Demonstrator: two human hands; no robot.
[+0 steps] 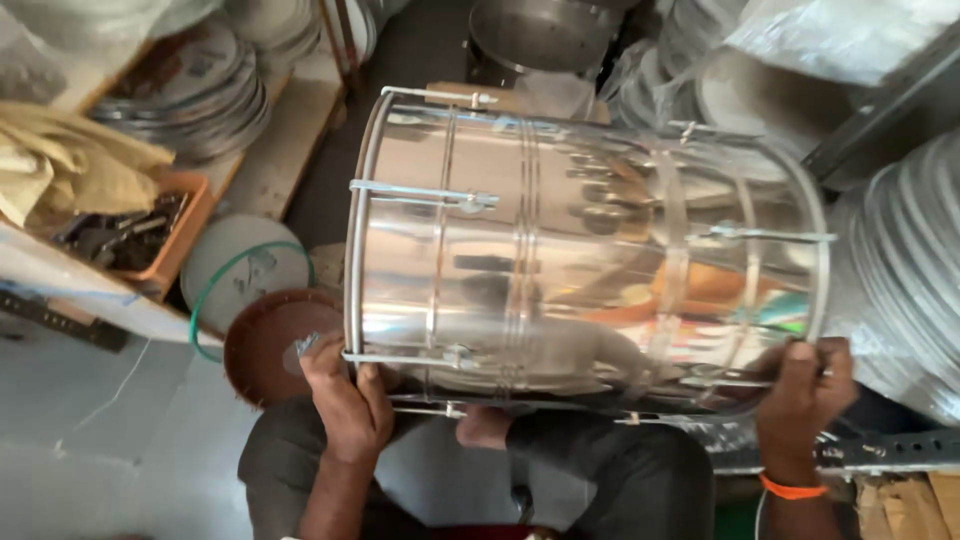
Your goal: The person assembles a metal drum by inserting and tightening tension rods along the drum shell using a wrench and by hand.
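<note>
Two hands, left and right, clasp shiny ribbed steel drum.

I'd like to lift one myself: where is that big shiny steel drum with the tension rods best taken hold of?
Grip the shiny steel drum at its two end rims, one hand from each side. It lies sideways across the lap, its smooth wall offers no purchase, and the left hand and right hand sit at those rims.

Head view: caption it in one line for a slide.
Both hands, left hand and right hand, hold a shiny steel drum shell sideways.
</note>
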